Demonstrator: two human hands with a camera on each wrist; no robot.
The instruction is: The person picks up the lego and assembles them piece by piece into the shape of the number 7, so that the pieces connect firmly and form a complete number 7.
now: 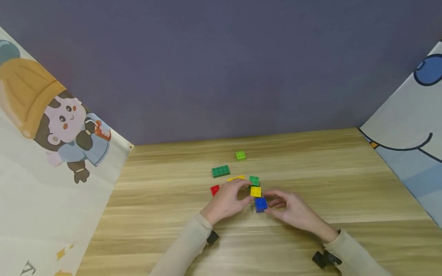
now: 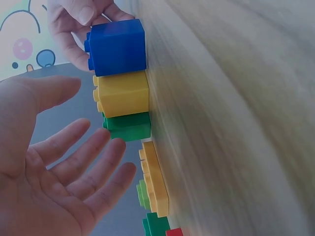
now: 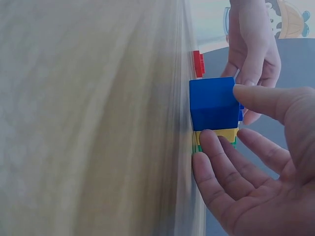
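A blue brick (image 1: 261,205), a square yellow brick (image 1: 256,191) and a green brick (image 1: 254,180) stand in a close row on the wooden table, studs up. My left hand (image 1: 226,199) is left of the row, thumb and fingers spread apart around the yellow and green bricks. The left wrist view shows a gap between that hand and the bricks. On the other side, my right hand (image 1: 293,211) reaches in with loosely bent fingers. In the right wrist view its thumb overlaps the blue brick's upper corner, and its fingertips overlap the yellow brick.
A longer yellow brick (image 1: 236,178) and a red brick (image 1: 215,190) lie partly hidden behind my left hand. Farther back are a dark green brick (image 1: 220,171) and a small lime brick (image 1: 240,155). A grey-blue panel (image 1: 241,76) rises behind the table (image 1: 155,214), between printed side panels.
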